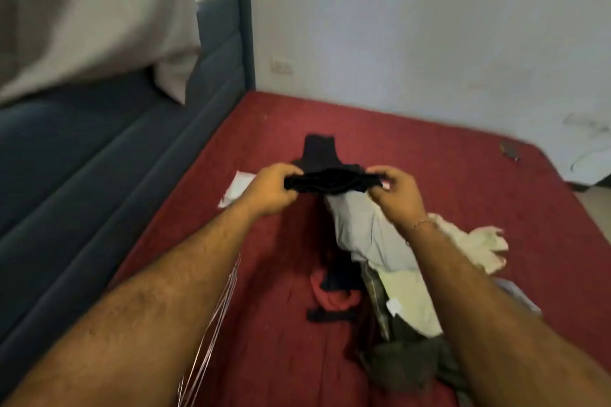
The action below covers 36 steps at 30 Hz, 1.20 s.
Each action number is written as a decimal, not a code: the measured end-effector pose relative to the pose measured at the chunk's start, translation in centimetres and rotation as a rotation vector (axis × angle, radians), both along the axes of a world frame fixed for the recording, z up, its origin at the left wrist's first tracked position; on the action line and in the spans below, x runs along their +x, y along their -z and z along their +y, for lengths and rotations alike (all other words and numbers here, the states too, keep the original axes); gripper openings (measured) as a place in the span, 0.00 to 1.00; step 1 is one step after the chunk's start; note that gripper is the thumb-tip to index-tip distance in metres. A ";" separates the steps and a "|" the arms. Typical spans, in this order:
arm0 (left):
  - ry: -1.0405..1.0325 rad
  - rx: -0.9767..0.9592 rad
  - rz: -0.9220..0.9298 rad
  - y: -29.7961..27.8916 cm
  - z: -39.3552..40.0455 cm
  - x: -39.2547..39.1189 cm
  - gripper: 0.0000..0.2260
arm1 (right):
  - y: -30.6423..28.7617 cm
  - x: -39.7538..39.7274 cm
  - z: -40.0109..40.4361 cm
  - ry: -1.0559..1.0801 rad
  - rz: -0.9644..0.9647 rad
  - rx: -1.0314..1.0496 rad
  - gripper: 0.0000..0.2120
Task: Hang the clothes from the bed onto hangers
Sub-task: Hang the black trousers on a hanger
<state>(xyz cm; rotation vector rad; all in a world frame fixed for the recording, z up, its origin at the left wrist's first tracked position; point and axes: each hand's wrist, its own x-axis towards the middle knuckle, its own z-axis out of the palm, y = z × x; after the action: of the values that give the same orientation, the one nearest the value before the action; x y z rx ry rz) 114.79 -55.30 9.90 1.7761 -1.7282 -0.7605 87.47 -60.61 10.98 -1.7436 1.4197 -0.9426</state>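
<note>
Your two hands meet at the centre of the frame, above the red bed [446, 182]. Your left hand [269, 190] has its fingers curled around one end of a bunched black garment [330, 183], and your right hand [395, 195] pinches the other end, so the cloth stretches in a short band between them. A darker flap of the same garment shows just above the band (its exact cut is too blurred to tell).

Below your right hand, a pale grey garment [367, 231] tops a pile of clothes running toward the lower right of the frame: cream fabric [410, 294], an olive piece [406, 360], and a white item [479, 244] at the pile's right edge. To the pile's left lie a red garment [334, 299] and dark straps. Thin wire hangers [215, 317] lie under your left forearm in the lower left. A white flat item [236, 190] rests on the bed beside your left hand. A blue headboard [99, 155] fills the left side, with a white wall [413, 26] behind.
</note>
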 end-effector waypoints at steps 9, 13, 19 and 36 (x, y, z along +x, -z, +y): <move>-0.038 0.471 -0.057 26.0 24.6 -6.3 0.20 | 26.1 -5.9 24.2 -0.274 0.405 0.487 0.21; -0.023 0.548 -0.031 31.1 31.3 -7.2 0.25 | 30.2 -5.6 30.2 -0.452 0.609 0.724 0.28; -0.257 0.624 0.098 33.6 34.2 -3.3 0.22 | 31.7 -0.4 33.0 -0.506 0.673 0.860 0.31; -0.626 0.710 -0.334 37.8 34.0 24.0 0.38 | 36.2 29.3 29.3 -0.715 0.567 0.653 0.29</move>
<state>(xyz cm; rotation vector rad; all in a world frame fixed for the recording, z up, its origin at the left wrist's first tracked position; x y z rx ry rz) 138.77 -21.25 -27.90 2.8618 -0.9838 -0.8789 116.78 -31.29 -25.23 -1.8208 1.0758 0.3894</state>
